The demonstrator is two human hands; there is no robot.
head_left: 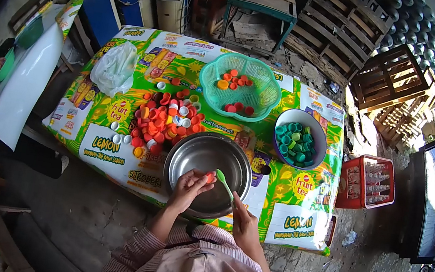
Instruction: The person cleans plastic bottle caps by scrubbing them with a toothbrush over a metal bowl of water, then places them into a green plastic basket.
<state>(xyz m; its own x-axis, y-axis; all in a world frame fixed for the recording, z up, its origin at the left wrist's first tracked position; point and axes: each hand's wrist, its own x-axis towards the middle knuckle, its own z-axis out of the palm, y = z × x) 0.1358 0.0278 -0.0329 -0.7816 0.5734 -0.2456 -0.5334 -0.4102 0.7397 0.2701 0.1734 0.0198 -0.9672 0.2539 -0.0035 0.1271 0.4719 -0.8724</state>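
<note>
My left hand pinches a red bottle cap over a wide metal bowl at the table's near edge. In my right hand is a light green toothbrush, its head close against the cap. Left of the metal bowl lies a loose pile of mostly red and orange bottle caps, with a few white ones among them. Behind it a turquoise plastic basket holds several red and orange caps. A white bowl to the right contains green caps.
A printed green and white cover spreads over the table. A crumpled clear plastic bag lies at the left. Beyond the right edge, a red crate stands on the floor. Wooden pallets and a small teal-framed table are at the back.
</note>
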